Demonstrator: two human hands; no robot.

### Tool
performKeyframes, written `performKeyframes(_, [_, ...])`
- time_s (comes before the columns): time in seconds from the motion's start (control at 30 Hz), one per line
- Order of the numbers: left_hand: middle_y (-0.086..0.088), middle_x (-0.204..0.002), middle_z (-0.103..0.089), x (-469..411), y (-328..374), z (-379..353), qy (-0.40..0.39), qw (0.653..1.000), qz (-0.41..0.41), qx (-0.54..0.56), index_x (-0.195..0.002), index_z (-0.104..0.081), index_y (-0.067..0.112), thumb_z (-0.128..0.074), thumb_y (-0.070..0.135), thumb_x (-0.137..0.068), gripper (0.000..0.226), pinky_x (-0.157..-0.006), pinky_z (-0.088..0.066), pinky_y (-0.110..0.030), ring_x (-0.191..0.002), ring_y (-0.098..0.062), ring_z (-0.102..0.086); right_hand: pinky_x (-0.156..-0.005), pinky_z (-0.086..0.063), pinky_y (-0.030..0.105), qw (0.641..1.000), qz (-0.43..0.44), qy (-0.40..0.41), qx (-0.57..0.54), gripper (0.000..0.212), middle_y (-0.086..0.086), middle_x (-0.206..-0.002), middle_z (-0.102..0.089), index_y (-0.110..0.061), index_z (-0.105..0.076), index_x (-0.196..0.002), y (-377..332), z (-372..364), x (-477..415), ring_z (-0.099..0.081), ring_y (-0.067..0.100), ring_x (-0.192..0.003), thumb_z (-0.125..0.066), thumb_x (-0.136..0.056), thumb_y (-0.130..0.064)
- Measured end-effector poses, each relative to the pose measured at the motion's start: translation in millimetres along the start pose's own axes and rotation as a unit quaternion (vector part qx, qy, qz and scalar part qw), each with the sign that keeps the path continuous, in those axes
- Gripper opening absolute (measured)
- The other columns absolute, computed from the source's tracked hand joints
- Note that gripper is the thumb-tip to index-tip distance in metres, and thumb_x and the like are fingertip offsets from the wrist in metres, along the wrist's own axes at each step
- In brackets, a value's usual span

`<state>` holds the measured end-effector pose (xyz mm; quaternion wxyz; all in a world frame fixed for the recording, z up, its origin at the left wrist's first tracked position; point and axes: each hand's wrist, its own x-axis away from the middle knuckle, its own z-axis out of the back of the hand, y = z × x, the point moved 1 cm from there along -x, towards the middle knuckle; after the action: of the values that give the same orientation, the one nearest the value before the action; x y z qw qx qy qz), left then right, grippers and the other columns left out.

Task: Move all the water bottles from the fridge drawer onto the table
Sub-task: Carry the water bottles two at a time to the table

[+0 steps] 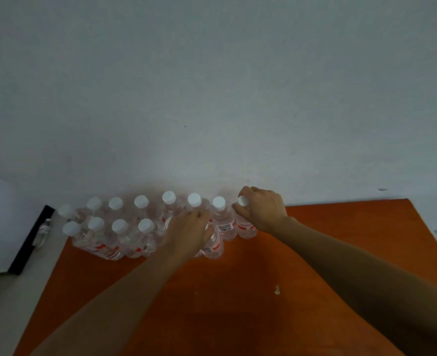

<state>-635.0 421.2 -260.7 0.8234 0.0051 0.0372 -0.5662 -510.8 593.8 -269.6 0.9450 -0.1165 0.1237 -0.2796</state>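
Observation:
Several clear water bottles with white caps and red labels stand in two rows (120, 227) along the far edge of the orange table (238, 291), against the wall. My right hand (262, 210) grips the neck of the rightmost back-row bottle (245, 227), just below its cap. My left hand (190, 233) lies over the top of a front-row bottle (213, 246), fingers curled round it and hiding its cap. Both bottles stand upright on the table.
A grey-white wall (212, 86) rises right behind the bottles. A dark panel (30, 240) leans at the left beside the table. A small pale scrap (277, 289) lies on the table's middle. The right part of the tabletop (353, 227) is bare wood.

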Motion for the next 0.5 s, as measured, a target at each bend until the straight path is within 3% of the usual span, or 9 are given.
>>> performKeyframes(0.17, [-0.002, -0.123, -0.058, 6, -1, 9, 0.011, 0.999, 0.008, 0.029, -0.132, -0.046, 0.018, -0.044, 0.045, -0.096, 0.045, -0.074, -0.048, -0.031, -0.107, -0.02, -0.058, -0.064, -0.038, 0.03, 0.998, -0.027, -0.043, -0.036, 0.046, 0.004, -0.102, -0.064, -0.021, -0.051, -0.116, 1, 6, 9, -0.06, 0.022, -0.08, -0.044, -0.091, -0.059])
performKeyframes(0.37, [-0.004, -0.127, -0.055, 28, 5, 34, 0.028, 0.998, -0.018, 0.045, -0.135, -0.046, 0.016, -0.041, 0.038, -0.098, 0.044, -0.075, -0.053, -0.036, -0.109, -0.021, -0.056, -0.069, -0.045, 0.03, 0.994, -0.085, -0.07, -0.023, 0.048, 0.005, -0.114, -0.065, -0.021, -0.044, -0.131, 6, 21, 47, -0.063, 0.023, -0.09, -0.056, -0.09, -0.045])
performKeyframes(0.5, [-0.002, -0.12, -0.06, 55, 19, 44, 0.021, 0.996, -0.062, 0.058, -0.118, -0.054, 0.017, -0.041, 0.035, -0.098, 0.03, -0.075, -0.053, -0.034, -0.098, -0.018, -0.059, -0.069, -0.048, 0.032, 0.989, -0.13, -0.074, -0.007, 0.042, 0.004, -0.109, -0.065, -0.02, -0.05, -0.125, 2, 40, 97, -0.062, 0.022, -0.088, -0.055, -0.09, -0.044])
